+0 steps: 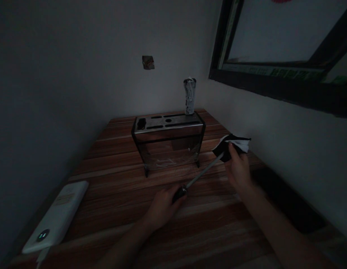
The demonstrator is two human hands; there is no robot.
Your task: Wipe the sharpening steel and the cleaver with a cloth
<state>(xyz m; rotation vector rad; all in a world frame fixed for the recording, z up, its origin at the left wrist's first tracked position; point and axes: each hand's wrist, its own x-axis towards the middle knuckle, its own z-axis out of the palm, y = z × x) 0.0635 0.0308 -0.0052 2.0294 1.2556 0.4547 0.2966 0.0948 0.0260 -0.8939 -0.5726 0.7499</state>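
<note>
My left hand (162, 207) is closed round the black handle of a long thin steel rod (203, 172), which slants up to the right over the wooden table (128, 194). My right hand (238, 168) is closed on a black and white cloth (232, 146), pinched round the rod's far tip. Just behind the rod stands a metal knife rack (168, 140) with slots in its top and a clear front panel.
A white power bank (57, 216) with a lit display lies at the table's left front edge. A wrapped upright object (189, 96) stands behind the rack by the wall. A dark-framed window (274, 78) is on the right wall. The room is dim.
</note>
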